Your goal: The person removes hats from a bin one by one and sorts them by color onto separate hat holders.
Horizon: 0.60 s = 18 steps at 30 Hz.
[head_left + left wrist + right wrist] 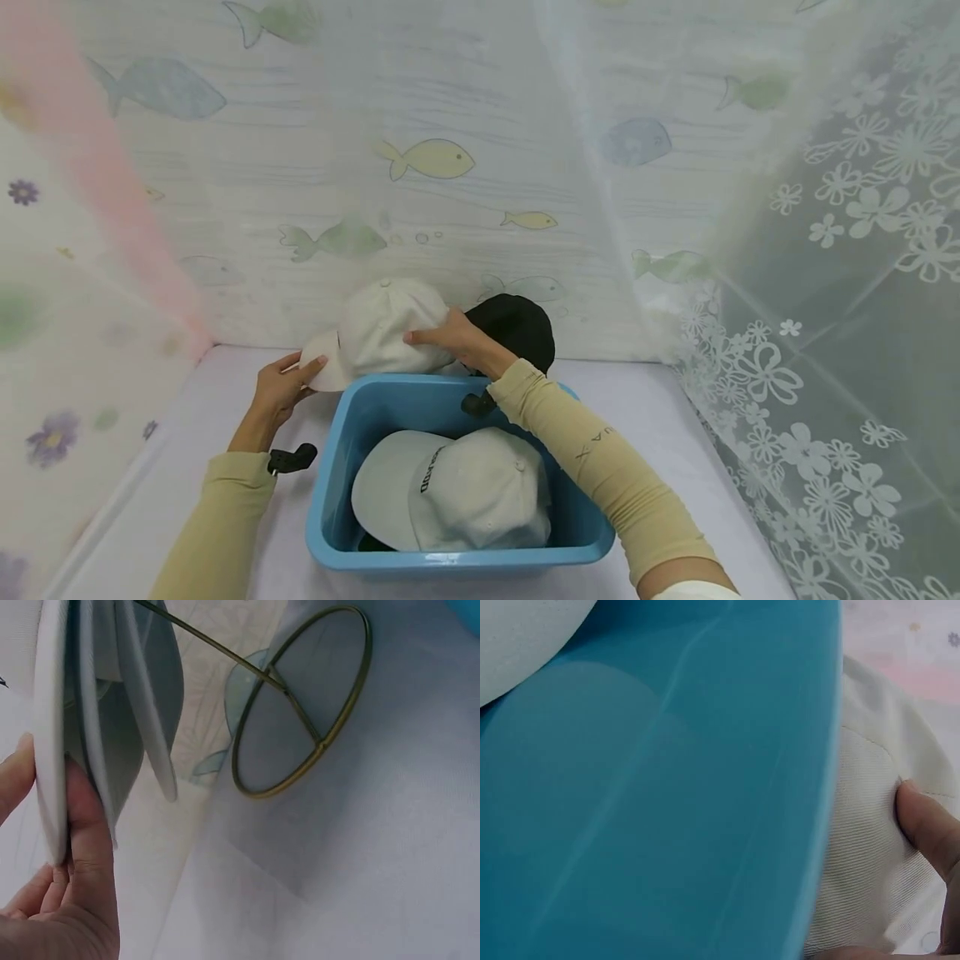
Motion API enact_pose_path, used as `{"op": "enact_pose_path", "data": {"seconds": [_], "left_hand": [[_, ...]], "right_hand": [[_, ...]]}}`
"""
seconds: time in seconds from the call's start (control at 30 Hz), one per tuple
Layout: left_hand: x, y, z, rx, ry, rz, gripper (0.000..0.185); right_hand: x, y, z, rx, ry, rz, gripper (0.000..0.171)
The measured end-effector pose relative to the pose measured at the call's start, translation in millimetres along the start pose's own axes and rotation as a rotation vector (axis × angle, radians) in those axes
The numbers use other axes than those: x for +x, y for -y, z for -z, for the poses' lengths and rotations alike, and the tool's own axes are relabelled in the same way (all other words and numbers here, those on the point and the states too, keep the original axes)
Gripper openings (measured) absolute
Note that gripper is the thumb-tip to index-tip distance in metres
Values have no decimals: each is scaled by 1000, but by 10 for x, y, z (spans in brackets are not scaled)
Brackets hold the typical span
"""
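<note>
Behind the blue bin is a cream-white baseball cap (390, 325), its brim pointing left. My left hand (281, 387) pinches that brim between thumb and fingers. The left wrist view shows more brims (139, 690) stacked close behind the pinched brim (51, 727). My right hand (465, 340) grips the right side of the crown, its thumb (922, 817) pressing the fabric in the right wrist view; its other fingers are mostly hidden. Just right of that hand sits a black cap (517, 325). A pale cap (480, 492) with dark lettering lies in the blue bin (324, 500).
A brass-coloured wire stand with an oval ring base (352, 712) stands by the stacked brims. The white tabletop (645, 417) ends at a curtain printed with fish (435, 158). Flowered sheer fabric (810, 450) hangs at the right.
</note>
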<state>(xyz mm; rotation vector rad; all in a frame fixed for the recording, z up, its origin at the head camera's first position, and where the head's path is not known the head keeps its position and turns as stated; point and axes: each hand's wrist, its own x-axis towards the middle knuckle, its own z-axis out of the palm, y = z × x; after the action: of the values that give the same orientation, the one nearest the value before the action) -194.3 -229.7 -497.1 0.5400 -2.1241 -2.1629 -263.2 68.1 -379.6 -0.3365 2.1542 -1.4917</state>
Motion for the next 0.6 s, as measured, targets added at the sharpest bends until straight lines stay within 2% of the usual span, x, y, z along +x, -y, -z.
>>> {"op": "enact_pose_path", "data": {"seconds": [0.2, 0.33, 0.6], "left_hand": [[32, -16, -8, -70, -10, 27, 86], [41, -24, -30, -101, -13, 21, 87], [52, -82, -8, -22, -47, -39, 86]], "right_hand": [[39, 24, 36, 52, 6, 19, 75], [69, 66, 82, 128, -14, -22, 82], [143, 101, 62, 194, -55, -73, 87]]}}
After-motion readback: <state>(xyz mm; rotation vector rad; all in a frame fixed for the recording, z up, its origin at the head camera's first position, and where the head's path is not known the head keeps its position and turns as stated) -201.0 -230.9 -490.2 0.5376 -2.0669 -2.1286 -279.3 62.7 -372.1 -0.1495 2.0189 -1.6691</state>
